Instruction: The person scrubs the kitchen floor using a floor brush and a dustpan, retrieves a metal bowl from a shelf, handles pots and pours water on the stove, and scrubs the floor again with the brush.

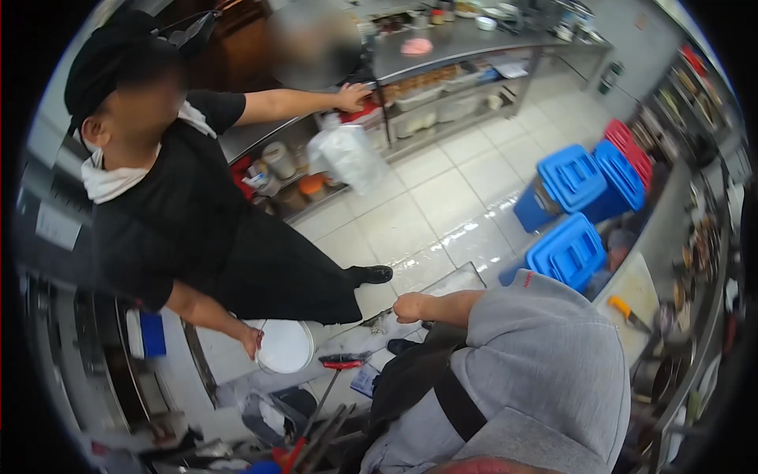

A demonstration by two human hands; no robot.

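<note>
My right hand (414, 308) is held out over the tiled floor at the end of a grey sleeve (537, 324). Its fingers are curled into a fist, and nothing sticks out of it. Below the hand runs a wet strip of floor with a drain channel (454, 283). My left hand is out of the picture. To the left stands a co-worker in black. One of that person's hands (251, 341) grips the rim of a white bucket (286, 346), and the other (352, 96) rests on the counter edge.
Blue lidded bins (570, 175) stand at the right, beside a cutting board with an orange-handled knife (630, 313). A red-headed floor brush (342, 363) lies near my feet. A plastic bag (347, 154) hangs by the steel counter (489, 49). The floor tiles look wet.
</note>
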